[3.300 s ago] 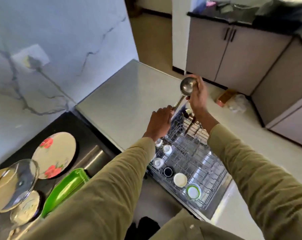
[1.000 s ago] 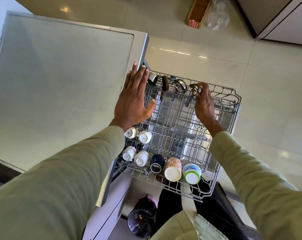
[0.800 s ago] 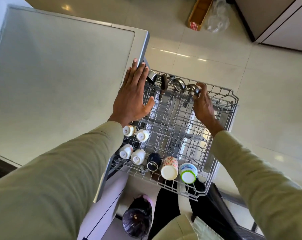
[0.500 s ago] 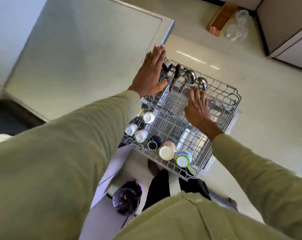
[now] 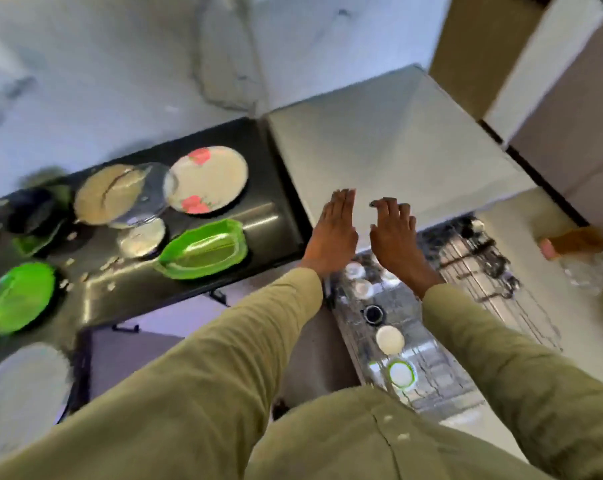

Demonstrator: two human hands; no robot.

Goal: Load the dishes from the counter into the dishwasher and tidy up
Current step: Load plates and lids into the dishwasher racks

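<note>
Two olive sleeves fill the near field, arms stretched forward. Below the right arm: wire rack (image 5: 466, 306) of the dishwasher pulled out, blurred by motion. In it, near to far: green-rimmed cup (image 5: 401, 373), cream cup (image 5: 390, 339), dark mug (image 5: 373, 313), small white cups (image 5: 362, 288). Utensils at the rack's far end too smeared to identify.

Left hand (image 5: 334, 233): fingers straight and together, palm down, holding nothing. Right hand (image 5: 395, 235): fingers loosely spread, slightly bent, holding nothing. Contact with the grey dishwasher top (image 5: 379, 140) cannot be told.

Left, on the black counter (image 5: 268, 216): green tray (image 5: 203, 249) nearest the hands, small steel bowl (image 5: 142, 237), green plate (image 5: 16, 296), pale plate (image 5: 23, 393). Further back: floral plate (image 5: 208, 179), beige plate (image 5: 107, 194) with a glass lid (image 5: 147, 195) leaning over it.

Marble wall (image 5: 120, 64) behind.
</note>
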